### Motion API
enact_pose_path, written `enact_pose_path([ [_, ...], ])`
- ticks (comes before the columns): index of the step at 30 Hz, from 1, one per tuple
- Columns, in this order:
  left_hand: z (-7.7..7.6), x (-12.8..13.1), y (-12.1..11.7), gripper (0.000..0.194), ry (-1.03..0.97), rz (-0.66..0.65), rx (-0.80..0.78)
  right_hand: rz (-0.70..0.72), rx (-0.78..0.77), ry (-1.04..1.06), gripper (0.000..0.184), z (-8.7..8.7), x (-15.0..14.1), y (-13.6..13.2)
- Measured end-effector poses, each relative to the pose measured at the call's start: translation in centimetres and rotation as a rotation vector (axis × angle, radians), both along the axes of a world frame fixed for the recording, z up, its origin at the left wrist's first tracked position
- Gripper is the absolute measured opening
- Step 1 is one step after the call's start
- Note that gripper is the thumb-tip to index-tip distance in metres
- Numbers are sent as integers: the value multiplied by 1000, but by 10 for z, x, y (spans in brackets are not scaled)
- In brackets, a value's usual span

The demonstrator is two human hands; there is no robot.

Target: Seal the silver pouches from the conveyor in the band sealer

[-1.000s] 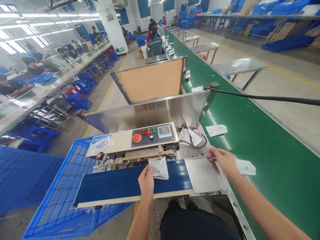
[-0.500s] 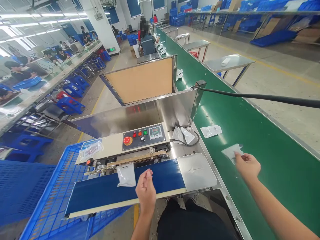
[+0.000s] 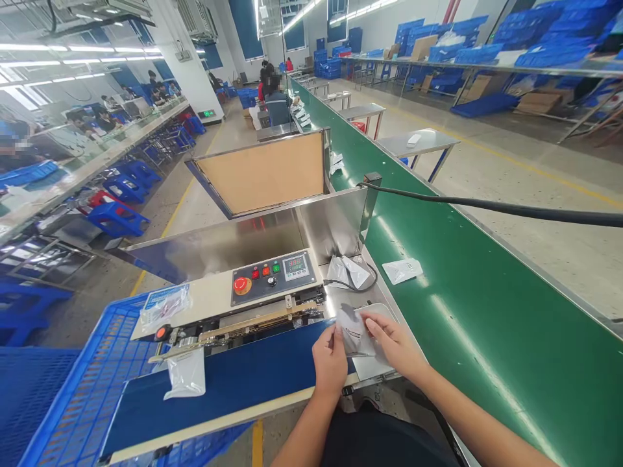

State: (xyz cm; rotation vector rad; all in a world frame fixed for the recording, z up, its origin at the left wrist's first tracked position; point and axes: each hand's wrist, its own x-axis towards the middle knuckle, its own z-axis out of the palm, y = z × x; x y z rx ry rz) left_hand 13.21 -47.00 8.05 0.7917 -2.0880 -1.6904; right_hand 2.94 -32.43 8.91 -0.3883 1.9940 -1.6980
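Both my hands hold one silvery-white pouch (image 3: 351, 332) with dark print, over the metal infeed plate at the right end of the sealing machine. My left hand (image 3: 331, 362) pinches its left edge, fingers closed. On the opposite edge, my right hand (image 3: 393, 342) grips it near the upper corner. Another white pouch (image 3: 186, 373) hangs from the sealer's band at the left, over the blue conveyor belt (image 3: 257, 370). The control panel (image 3: 272, 277) with its red knob and lit display sits behind the belt.
A blue crate (image 3: 63, 395) stands under the machine's left end. On the green conveyor (image 3: 438, 272) to the right lies a flat pouch (image 3: 402, 270). More pouches (image 3: 348, 272) rest behind the infeed plate by a cable. A black cable (image 3: 487, 205) crosses above the green conveyor.
My right hand picked a pouch off the green conveyor and brought it left to the infeed plate. My left hand released the earlier pouch, which travelled left along the sealer, and now grips the new one.
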Motion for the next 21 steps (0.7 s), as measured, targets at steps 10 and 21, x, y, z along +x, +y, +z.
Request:
enact_pose_path([
  [10,-31,-8,-18,43,-97,296,338,-242,10,-305,42,-29,1,-26],
  [21,-40,18,-68,45,-85,488,487,-124,103,-409,34,-43,9,-99],
])
